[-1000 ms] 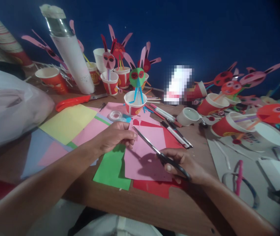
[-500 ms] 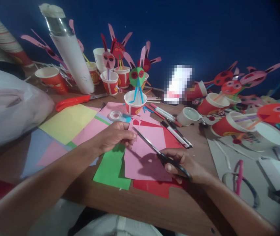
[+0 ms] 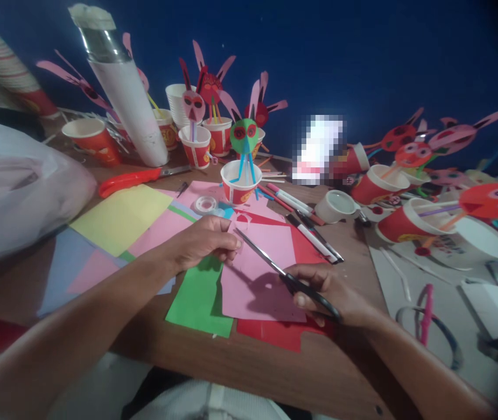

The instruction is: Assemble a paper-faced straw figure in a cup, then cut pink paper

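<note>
My left hand [image 3: 214, 242] pinches a small piece of pink paper [image 3: 239, 224] between thumb and fingers. In my right hand [image 3: 325, 291] is a pair of black-handled scissors [image 3: 266, 256], blades nearly together, their tip right beside the left fingertips and the pink piece. Beneath both hands lies a larger pink paper sheet [image 3: 270, 297], partly over a green sheet [image 3: 199, 300] and red paper [image 3: 270, 337]. Just beyond stands a paper cup [image 3: 240, 189] holding a green paper face [image 3: 244, 137] with long pink ears.
Markers [image 3: 314, 236], a tape roll [image 3: 206, 204] and a small white cup [image 3: 335, 207] lie around the papers. A red box cutter [image 3: 129, 181], white flask [image 3: 126, 111] and plastic bag [image 3: 21, 192] stand left. More decorated cups [image 3: 395, 221] are at right.
Almost nothing differs. The scissors' tip has shifted very slightly to the left, close to the left fingers; both hands keep their hold.
</note>
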`<state>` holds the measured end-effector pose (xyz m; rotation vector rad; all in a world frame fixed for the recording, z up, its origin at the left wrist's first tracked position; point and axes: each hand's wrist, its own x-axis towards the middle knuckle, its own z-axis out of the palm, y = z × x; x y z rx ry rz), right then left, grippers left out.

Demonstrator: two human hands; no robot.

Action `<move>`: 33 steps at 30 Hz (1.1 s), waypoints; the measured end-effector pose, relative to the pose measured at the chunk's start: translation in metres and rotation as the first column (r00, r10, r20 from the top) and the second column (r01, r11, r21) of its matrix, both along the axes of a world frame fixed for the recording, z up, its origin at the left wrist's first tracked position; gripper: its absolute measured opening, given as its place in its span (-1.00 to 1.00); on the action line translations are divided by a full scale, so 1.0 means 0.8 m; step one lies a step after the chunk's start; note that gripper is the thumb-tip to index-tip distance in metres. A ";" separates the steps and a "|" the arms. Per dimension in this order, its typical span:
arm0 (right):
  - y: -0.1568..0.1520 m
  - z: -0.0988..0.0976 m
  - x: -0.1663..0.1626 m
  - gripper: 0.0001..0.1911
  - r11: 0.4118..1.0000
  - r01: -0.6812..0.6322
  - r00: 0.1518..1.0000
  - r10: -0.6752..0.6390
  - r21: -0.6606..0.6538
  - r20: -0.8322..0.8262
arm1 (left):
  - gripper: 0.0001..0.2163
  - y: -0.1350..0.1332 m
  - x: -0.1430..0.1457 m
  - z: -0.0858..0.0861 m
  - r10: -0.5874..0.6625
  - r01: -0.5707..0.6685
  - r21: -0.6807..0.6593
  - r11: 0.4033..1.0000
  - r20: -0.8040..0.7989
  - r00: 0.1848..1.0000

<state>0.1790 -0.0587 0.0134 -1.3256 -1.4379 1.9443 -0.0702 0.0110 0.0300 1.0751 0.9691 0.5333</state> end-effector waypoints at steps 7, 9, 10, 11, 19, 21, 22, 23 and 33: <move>0.000 -0.006 0.006 -0.50 1.000 -0.028 1.000 0.028 0.003 0.007 | -0.90 0.001 -0.002 0.000 -0.032 0.032 -0.003 0.999 -0.021 0.999; -0.001 -0.006 0.006 -0.51 1.000 -0.027 1.000 0.027 0.005 0.005 | -0.89 0.001 -0.003 0.000 -0.048 0.048 -0.010 0.999 -0.012 0.999; -0.001 -0.005 0.006 -0.51 0.999 -0.030 1.000 0.030 0.009 0.008 | -0.88 0.002 -0.004 0.000 -0.057 0.057 -0.012 0.998 -0.013 0.998; 0.000 -0.005 0.006 -0.51 0.999 -0.037 0.999 0.036 0.014 0.013 | -0.88 0.002 -0.004 0.000 -0.063 0.063 -0.012 0.998 -0.017 0.998; 0.001 -0.007 0.006 -0.51 0.998 -0.056 0.998 0.056 0.027 0.023 | -0.90 0.004 -0.005 0.002 -0.094 0.094 0.017 0.995 -0.034 0.995; 0.001 -0.009 0.006 -0.51 0.998 -0.064 0.998 0.063 0.021 0.025 | -0.90 0.005 -0.006 0.001 -0.100 0.101 0.024 0.995 -0.039 0.994; 0.001 -0.009 0.006 -0.52 0.998 -0.066 0.997 0.066 0.019 0.026 | -0.89 0.005 -0.006 0.001 -0.104 0.105 0.028 0.994 -0.040 0.994; 0.001 -0.009 0.006 -0.52 0.998 -0.066 0.997 0.065 0.016 0.027 | -0.89 0.005 -0.006 0.001 -0.105 0.106 0.028 0.994 -0.041 0.994; 0.001 -0.008 0.005 -0.50 0.998 -0.049 0.998 0.048 0.036 0.028 | -0.90 0.005 -0.007 -0.002 -0.086 0.086 -0.012 0.996 -0.002 0.996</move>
